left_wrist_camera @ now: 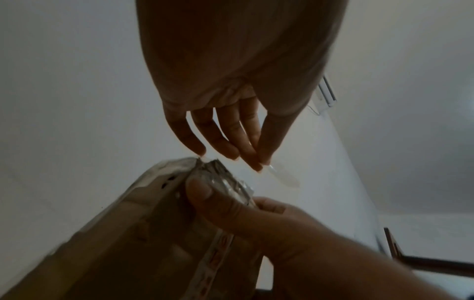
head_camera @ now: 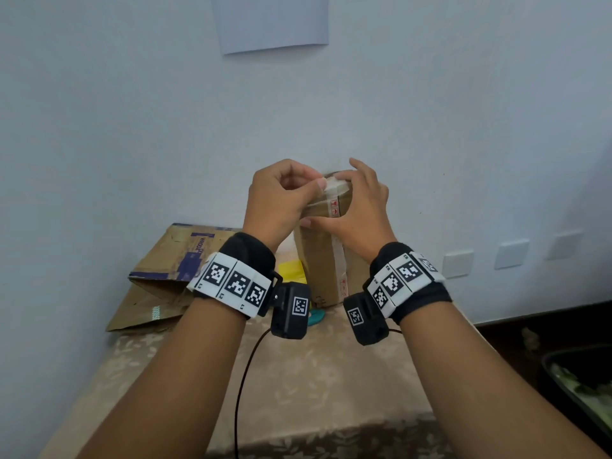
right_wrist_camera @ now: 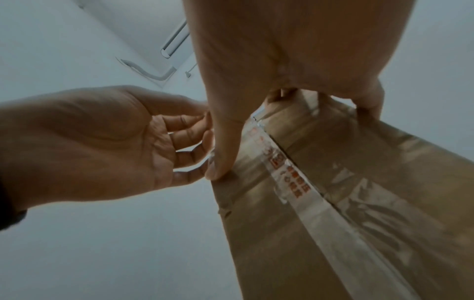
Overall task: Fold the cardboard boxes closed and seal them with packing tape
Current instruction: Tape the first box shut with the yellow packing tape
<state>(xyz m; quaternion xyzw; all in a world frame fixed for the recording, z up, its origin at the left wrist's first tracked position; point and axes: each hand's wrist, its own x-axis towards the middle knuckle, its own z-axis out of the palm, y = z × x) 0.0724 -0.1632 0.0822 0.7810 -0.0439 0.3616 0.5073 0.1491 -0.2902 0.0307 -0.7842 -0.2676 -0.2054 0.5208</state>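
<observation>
— So which step is this?

— Sealing, I'd judge. The box point(head_camera: 326, 256) stands on end on the table point(head_camera: 298, 376), flaps already folded shut, and a tape strip point(head_camera: 339, 251) runs up its near face and over the top.

— And the hands?

— The right hand point(head_camera: 356, 210) clasps the box's upper end: thumb pressed flat on the near face below the grip, fingers hooked over the top edge (the right wrist view shows this best). The left hand point(head_camera: 281, 197) is raised just beside that grip, on its left, fingers curled, thumb and fingertips pinching a clear tape end point(left_wrist_camera: 282, 176) that sticks out past the top corner.

— Next move?

— Probably laying that loose end down over the corner and rubbing it flat. That calls for the right hand to keep the box steady, since it stands tall and narrow, and for the left to keep the tape taut so it doesn't wrinkle or fold onto itself.

— Both wrists?

— Lifted, forearms angled up from the table toward the box top.
</observation>
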